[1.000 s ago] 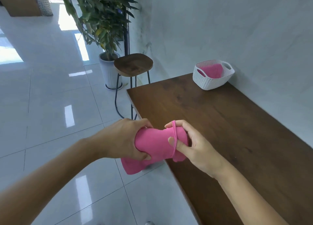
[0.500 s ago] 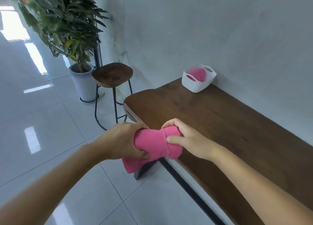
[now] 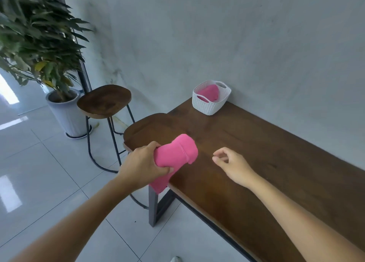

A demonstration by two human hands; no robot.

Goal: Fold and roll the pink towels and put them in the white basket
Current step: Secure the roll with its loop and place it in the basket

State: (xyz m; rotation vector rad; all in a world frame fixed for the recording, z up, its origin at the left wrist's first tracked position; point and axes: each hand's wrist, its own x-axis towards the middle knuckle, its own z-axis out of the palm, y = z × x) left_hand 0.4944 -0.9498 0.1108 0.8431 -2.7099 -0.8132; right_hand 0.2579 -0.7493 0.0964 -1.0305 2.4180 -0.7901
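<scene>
White woven plastic basket (image 3: pixel 207 105) upper centre, rolled pink towel (image 3: pixel 209 93) inside — second pink towel roll (image 3: pixel 177 153) mid-frame, left grip (image 3: pixel 141 164) clenched round it, right grip (image 3: pixel 232 164) just right, loosely curled, empty.

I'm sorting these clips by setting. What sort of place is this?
Probably a room in a home or a small lounge, though I can't be sure: a glossy tiled floor, a wooden table against a plain wall, a stool and a potted plant.

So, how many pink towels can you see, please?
2: a rolled towel in the left hand, a second towel in the basket; others may be hidden there.
</scene>
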